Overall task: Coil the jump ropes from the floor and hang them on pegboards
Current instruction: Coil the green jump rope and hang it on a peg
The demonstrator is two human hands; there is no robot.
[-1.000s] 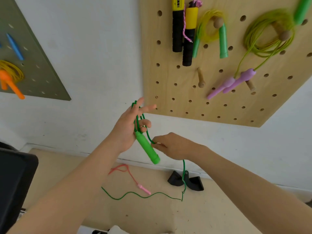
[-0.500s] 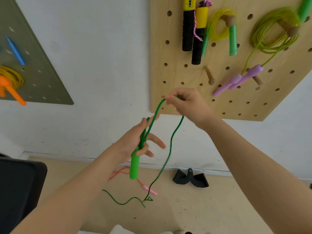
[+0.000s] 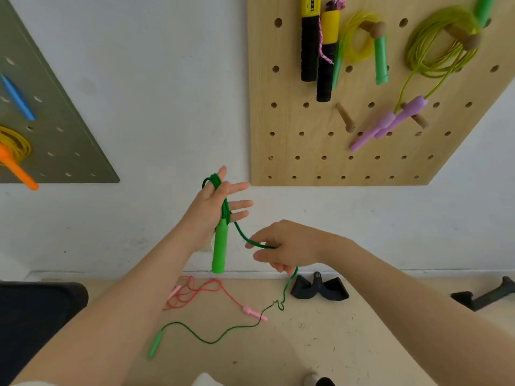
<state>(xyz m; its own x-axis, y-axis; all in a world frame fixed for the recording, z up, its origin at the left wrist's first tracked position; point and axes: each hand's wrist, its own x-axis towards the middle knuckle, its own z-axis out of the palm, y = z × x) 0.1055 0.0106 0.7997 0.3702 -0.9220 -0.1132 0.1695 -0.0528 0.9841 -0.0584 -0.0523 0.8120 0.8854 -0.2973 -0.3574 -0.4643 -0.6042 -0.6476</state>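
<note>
A green jump rope is partly coiled on my left hand (image 3: 216,204). Its loops hang over the thumb and run down the palm, the fingers are spread straight, and one green handle (image 3: 218,252) dangles below the palm. My right hand (image 3: 281,246), lower and to the right, pinches the rope's free length (image 3: 242,235). From there the rope drops to the floor and snakes left to its second handle (image 3: 155,344). A pink jump rope (image 3: 195,293) lies loose on the floor by the wall. On the wooden pegboard (image 3: 320,151), several coiled ropes hang beside a bare peg (image 3: 345,118).
A grey-green pegboard (image 3: 55,135) at the left holds an orange-handled yellow rope and a blue handle. Two black objects (image 3: 319,291) (image 3: 485,296) sit on the floor along the wall. A dark bulky thing (image 3: 33,316) fills the lower left.
My right hand came down from beside the wooden pegboard, laying another loop over my left hand, which rose and opened its fingers. More rope has left the floor, and its second handle now shows.
</note>
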